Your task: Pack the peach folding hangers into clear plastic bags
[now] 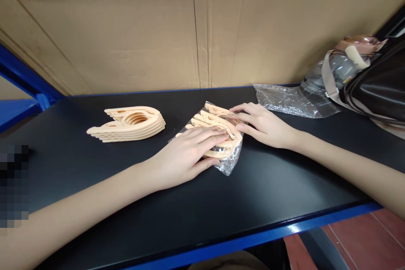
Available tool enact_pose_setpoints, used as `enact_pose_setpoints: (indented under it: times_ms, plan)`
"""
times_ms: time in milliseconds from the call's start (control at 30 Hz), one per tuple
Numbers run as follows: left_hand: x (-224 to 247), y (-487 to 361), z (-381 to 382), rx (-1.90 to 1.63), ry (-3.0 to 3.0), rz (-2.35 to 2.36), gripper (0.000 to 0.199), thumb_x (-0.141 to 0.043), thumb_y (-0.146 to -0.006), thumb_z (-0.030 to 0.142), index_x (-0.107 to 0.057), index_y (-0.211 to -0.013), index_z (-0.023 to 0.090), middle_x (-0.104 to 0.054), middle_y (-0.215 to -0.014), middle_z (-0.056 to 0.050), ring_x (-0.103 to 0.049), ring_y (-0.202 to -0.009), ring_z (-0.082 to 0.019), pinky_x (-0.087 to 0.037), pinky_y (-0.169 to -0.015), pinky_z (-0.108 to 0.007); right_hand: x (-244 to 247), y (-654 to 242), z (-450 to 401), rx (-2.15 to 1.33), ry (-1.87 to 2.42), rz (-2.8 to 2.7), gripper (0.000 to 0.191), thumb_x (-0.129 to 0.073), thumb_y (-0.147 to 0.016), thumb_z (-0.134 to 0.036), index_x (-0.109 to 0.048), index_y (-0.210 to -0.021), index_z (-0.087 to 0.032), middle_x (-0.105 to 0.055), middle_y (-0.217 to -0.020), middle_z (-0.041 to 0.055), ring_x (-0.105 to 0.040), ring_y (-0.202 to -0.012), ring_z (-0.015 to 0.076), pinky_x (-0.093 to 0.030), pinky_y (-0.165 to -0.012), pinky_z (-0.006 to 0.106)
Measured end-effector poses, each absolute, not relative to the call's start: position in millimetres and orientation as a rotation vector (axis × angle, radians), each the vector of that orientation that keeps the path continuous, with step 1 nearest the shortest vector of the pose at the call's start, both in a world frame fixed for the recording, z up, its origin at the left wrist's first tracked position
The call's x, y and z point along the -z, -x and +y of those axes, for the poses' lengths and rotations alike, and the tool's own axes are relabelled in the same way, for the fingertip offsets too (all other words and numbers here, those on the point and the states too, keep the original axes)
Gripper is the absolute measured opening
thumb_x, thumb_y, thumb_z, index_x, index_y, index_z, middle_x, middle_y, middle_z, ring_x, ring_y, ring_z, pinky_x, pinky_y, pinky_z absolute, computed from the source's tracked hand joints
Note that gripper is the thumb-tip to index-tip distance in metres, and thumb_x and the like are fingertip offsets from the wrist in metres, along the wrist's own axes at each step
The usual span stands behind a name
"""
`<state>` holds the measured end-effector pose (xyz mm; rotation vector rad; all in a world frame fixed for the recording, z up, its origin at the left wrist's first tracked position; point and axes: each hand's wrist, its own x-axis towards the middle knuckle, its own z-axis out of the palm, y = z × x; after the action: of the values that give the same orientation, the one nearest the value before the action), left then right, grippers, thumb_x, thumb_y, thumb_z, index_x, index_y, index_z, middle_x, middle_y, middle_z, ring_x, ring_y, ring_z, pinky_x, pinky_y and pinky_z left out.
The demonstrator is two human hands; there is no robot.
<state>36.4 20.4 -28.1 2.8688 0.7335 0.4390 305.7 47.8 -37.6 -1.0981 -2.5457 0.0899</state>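
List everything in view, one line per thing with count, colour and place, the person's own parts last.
Stack of curved openwork pieces: one, pale peach, left on the tabletop
Bagged curved pieces: several, pale peach, centre
Clear plastic bag: one, transparent, around those pieces
Flat clear plastic wrapping: one, transparent, back right
Rounded bottle: one, clear with pinkish top, far right
Glossy bag: one, black, right edge
Flat tabletop: one, black, blue-edged, beneath
Cardboard backing: brown, behind
Metal frame: blue, left
Floor tiles: red, lower right
Left hand: one, over the bagged pieces
Right hand: one, at their right side
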Motion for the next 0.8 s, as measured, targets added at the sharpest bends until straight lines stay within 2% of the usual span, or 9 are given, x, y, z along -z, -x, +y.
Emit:
enact_pose_setpoints:
  times_ms: [200, 367, 567, 667, 800]
  plan:
    - [27, -35, 23, -0.404, -2.829, 0.690, 0.045, -0.052, -0.098, 0.029, -0.045, -0.142, 0.021, -0.050, -0.148, -0.008, -0.043, -0.137, -0.021, -0.036, -0.112, -0.041, 38, -308, 49, -0.097, 1.008, -2.563, 0.046, -0.039, -0.100, -0.048, -0.059, -0.132, -0.022, -0.061, -0.132, 0.0114, -0.054, -0.122, 0.0282, -0.039, -0.102, 0.048]
    - [30, -36, 21, -0.464, -2.835, 0.754, 0.043, -0.052, -0.098, 0.029, -0.048, -0.139, 0.020, -0.054, -0.144, -0.009, -0.047, -0.134, -0.023, -0.038, -0.110, -0.043, 41, -309, 50, -0.061, 1.035, -2.575, 0.047, -0.038, -0.100, -0.048, -0.057, -0.135, -0.023, -0.057, -0.139, 0.0122, -0.053, -0.127, 0.0288, -0.040, -0.104, 0.050]
    - [33, -40, 20, -0.513, -2.863, 0.829, 0.041, -0.052, -0.098, 0.030, -0.049, -0.137, 0.019, -0.057, -0.140, -0.010, -0.051, -0.131, -0.024, -0.041, -0.108, -0.044, 48, -308, 50, -0.060, 1.081, -2.602, 0.052, -0.033, -0.101, -0.048, -0.041, -0.147, -0.025, -0.037, -0.156, 0.0119, -0.033, -0.145, 0.0297, -0.028, -0.114, 0.058]
    - [31, -43, 22, -0.485, -2.874, 0.924, 0.040, -0.053, -0.097, 0.029, -0.050, -0.136, 0.018, -0.058, -0.139, -0.010, -0.053, -0.128, -0.025, -0.044, -0.105, -0.043, 49, -306, 49, -0.024, 1.121, -2.592, 0.057, -0.032, -0.101, -0.051, -0.035, -0.151, -0.022, -0.030, -0.159, 0.0125, -0.022, -0.149, 0.0294, -0.022, -0.117, 0.059]
    - [24, -51, 29, -0.411, -2.932, 1.058, 0.037, -0.053, -0.096, 0.028, -0.053, -0.131, 0.015, -0.059, -0.135, -0.012, -0.057, -0.123, -0.028, -0.049, -0.098, -0.043, 45, -304, 46, 0.074, 1.133, -2.555, 0.058, -0.032, -0.100, -0.053, -0.038, -0.147, -0.020, -0.032, -0.158, 0.0140, -0.022, -0.149, 0.0302, -0.023, -0.117, 0.058]
